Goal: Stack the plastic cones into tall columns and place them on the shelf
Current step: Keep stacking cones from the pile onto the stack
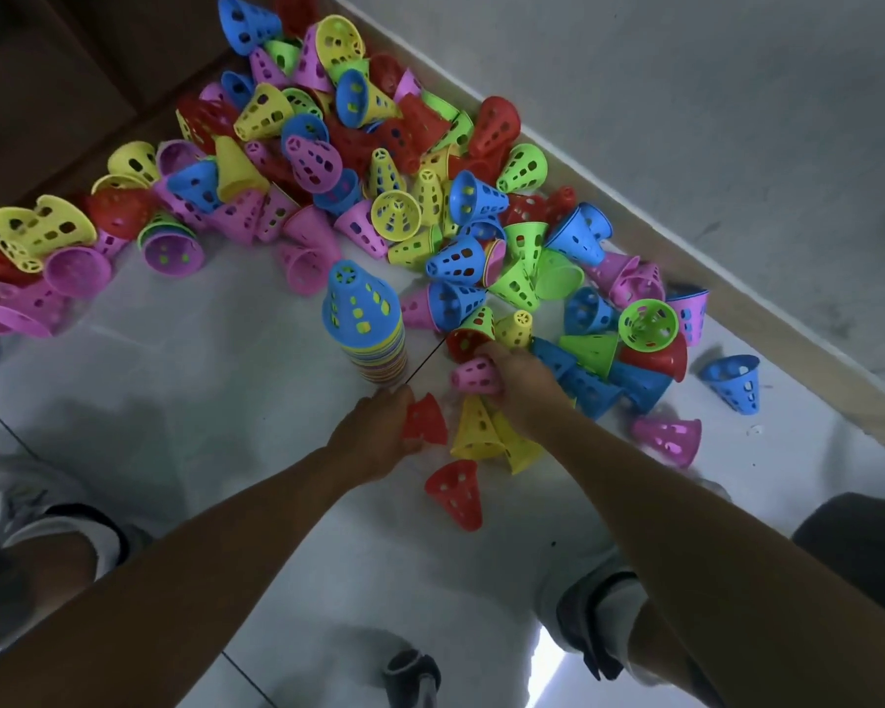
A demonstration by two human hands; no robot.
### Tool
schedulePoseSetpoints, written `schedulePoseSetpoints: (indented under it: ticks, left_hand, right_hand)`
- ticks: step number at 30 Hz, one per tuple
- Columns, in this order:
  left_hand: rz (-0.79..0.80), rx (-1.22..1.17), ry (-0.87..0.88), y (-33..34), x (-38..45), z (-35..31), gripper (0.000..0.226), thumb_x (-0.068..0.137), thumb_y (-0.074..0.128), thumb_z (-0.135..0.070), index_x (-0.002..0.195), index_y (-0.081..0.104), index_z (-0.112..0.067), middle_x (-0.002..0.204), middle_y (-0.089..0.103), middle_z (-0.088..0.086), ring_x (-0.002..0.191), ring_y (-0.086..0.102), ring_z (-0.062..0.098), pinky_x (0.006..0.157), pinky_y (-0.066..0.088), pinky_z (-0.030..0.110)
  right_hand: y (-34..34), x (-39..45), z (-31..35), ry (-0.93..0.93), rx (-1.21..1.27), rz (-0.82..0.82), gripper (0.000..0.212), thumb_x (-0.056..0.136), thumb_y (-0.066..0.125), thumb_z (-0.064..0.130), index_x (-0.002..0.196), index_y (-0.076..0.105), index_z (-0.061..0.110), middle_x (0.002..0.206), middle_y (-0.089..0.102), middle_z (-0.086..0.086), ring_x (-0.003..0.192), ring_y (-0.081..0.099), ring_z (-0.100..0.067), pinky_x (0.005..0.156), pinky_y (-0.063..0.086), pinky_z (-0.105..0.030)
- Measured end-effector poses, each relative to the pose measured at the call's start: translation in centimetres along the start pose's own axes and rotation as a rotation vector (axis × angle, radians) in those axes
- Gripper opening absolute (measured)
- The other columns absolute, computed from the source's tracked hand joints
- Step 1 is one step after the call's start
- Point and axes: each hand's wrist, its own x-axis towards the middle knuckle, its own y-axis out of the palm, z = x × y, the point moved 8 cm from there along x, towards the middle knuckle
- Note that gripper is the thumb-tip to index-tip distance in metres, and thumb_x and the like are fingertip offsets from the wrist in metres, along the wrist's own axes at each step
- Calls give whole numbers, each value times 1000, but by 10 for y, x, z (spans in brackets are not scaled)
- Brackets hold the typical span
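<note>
Your column stands upright on the floor at the middle of the frame, a blue cone on top and many coloured rims packed below it. It is already tall, and nothing supports it from the side.

Your left hand is just below the column's base, with fingers curled around a red cone. Your right hand is a little to the right and grips a pink cone at the edge of the pile. So both hands are closed on a cone, and both work very near the column.

The main risk, I think, is a knock: if your left wrist swings up toward the top, it can brush the base and tip the whole column into the pile. A cone set on crooked can also jam or lean the stack.

Loose cones lie around your hands, yellow ones and another red one lower in the frame. They can roll under your arm or foot when you shift.

The pile spreads to the upper left and right, along the wall. I see no shelf in view, so the carry can be long, and a tall column may bend apart on the way.
</note>
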Motion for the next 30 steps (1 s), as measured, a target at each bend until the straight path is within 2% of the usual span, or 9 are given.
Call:
schedulePoseSetpoints:
  ticks: [2, 5, 7, 15, 19, 20, 23, 27, 30]
  left_hand:
    - [28, -20, 2, -3, -6, -2, 52, 87, 74, -41, 122, 46, -15, 119, 52, 15, 106, 58, 36, 84, 48, 42]
    - [42, -18, 50, -14, -19, -16, 48, 87, 74, -41, 117, 47, -15, 116, 51, 12, 103, 59, 34, 81, 47, 39]
    - [36, -14, 96, -24, -28, -30, 46, 86, 75, -41, 115, 48, -16, 116, 51, 9, 101, 60, 32, 82, 48, 40]
    - [-84, 3, 244, -84, -68, -68, 50, 83, 75, -51, 116, 54, -20, 112, 51, -2, 93, 58, 20, 82, 50, 39]
    - [-157, -13, 302, -126, -90, -84, 41, 81, 77, -50, 105, 52, -27, 104, 49, -6, 85, 57, 15, 83, 51, 38]
    - [-171, -10, 320, -137, -95, -91, 42, 81, 78, -50, 105, 54, -27, 103, 48, -7, 84, 56, 13, 83, 50, 37]
    - [-225, -18, 370, -169, -110, -111, 45, 80, 78, -50, 109, 59, -21, 101, 48, -7, 85, 56, 13, 83, 50, 38]
    - [-334, 30, 432, -215, -130, -133, 50, 79, 76, -56, 115, 61, -24, 106, 51, -10, 91, 57, 13, 87, 48, 36]
    - [-406, 79, 468, -251, -143, -138, 49, 78, 77, -56, 113, 61, -26, 99, 48, -15, 89, 55, 10, 82, 47, 32]
  right_hand:
    - [-6, -5, -6, 51, 106, -46, 52, 91, 70, 9, 139, 52, 18, 116, 61, -1, 96, 65, -9, 78, 49, -19]
    - [-15, -14, -14, 85, 172, -118, 57, 84, 79, 13, 134, 55, 25, 110, 65, 0, 98, 65, -18, 84, 58, -35]
    - [-24, -20, -15, 98, 224, -142, 57, 83, 77, 9, 135, 55, 23, 107, 67, -1, 95, 66, -19, 82, 60, -36]
    - [-49, -40, -18, 114, 409, -249, 58, 81, 77, 0, 129, 56, 23, 102, 68, 2, 94, 67, -18, 70, 58, -24]
    - [-67, -48, -7, 104, 534, -283, 54, 82, 79, 2, 127, 57, 20, 104, 67, 1, 93, 64, -15, 54, 49, -7]
    - [-74, -49, -3, 95, 571, -299, 53, 81, 80, 2, 125, 57, 20, 104, 68, 1, 95, 65, -16, 56, 50, -7]
    - [-98, -55, 11, 66, 661, -346, 55, 78, 83, 1, 122, 57, 20, 101, 70, 2, 97, 68, -18, 73, 57, -19]
    - [-134, -62, 29, 27, 818, -393, 60, 78, 78, -8, 129, 53, 10, 110, 67, -7, 82, 64, -7, 57, 49, -9]
    - [-154, -66, 44, -19, 899, -421, 57, 79, 75, -13, 126, 50, 9, 109, 63, -9, 67, 64, 5, 57, 48, -9]
